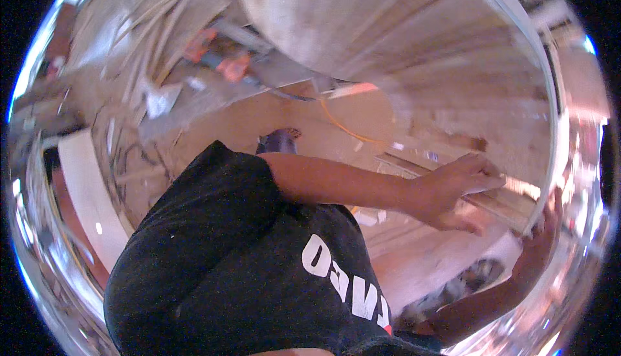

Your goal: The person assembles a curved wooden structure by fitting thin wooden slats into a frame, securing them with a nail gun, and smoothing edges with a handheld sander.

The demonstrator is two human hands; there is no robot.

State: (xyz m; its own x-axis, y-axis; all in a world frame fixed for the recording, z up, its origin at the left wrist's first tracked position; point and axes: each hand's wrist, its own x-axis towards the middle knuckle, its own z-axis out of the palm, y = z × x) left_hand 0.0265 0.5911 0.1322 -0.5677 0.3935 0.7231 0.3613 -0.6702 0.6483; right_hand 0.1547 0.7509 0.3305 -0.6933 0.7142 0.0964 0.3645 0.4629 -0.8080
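Since the shot was pretty smeary, I just worked across it from the left edge. A long pale board [90, 194] was over there, and wood scraps [162, 39] made a mess of the upper left. Next to them sat an orange-and-dark thing [234, 66], maybe a power tool, too blurry to swear to. Around the middle there was a foot [291, 133] and, right of it, an orange cord [356, 137] snaking over the floor. Easy trip hazard imo, if that foot stepped sideways. A big wood sheet [414, 32] filled the upper right and blocked any reach that way; a careless elbow could've knocked it. Below it, right of centre, the left hand [453, 191] was spread over a narrow wood strip [506, 211], fingers bent, but I couldn't tell if it was actually gripping. The strip slanted down toward the right hand [544, 223] at the far right, near its end, also too blurred to say if it was holding anything. If those two pushed unevenly, the strip could've twisted or slipped, and a rough edge could've put splinters in bare fingers.
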